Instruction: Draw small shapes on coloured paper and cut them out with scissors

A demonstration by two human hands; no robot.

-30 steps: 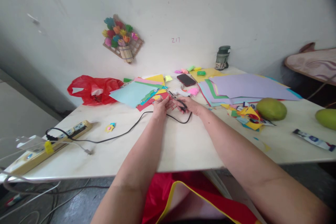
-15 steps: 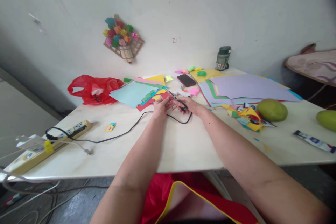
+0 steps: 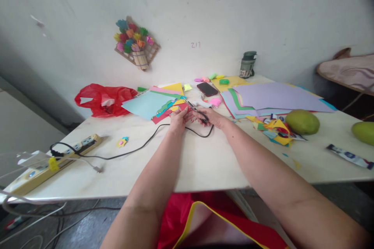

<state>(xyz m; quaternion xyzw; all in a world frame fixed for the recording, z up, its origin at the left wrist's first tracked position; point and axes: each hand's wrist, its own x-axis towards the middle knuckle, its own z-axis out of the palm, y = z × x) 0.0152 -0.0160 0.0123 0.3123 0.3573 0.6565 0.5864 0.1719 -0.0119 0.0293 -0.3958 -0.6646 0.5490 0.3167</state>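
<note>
My right hand (image 3: 212, 118) grips a pair of scissors (image 3: 193, 106) with dark handles. Their blades point up and left, over the coloured paper. Close beside it, my left hand (image 3: 179, 118) has its fingers closed on a small piece of red paper (image 3: 190, 109), partly hidden by the fingers. Just left lies a red sheet (image 3: 160, 118) with green, yellow and blue cut shapes on it. Behind the scissors is a white tool (image 3: 202, 103), perhaps a glue gun, next to something pink (image 3: 215, 102). A black cord (image 3: 146, 142) runs under my wrists.
On the left are a power strip (image 3: 84, 144), a small yellow cutout (image 3: 121, 142) and a red plastic bag (image 3: 102, 99). Farther back lie a phone (image 3: 207, 89) and paper sheets (image 3: 271, 95). To the right are paper scraps (image 3: 274, 130), green fruit (image 3: 302, 121) and a tube (image 3: 349, 156).
</note>
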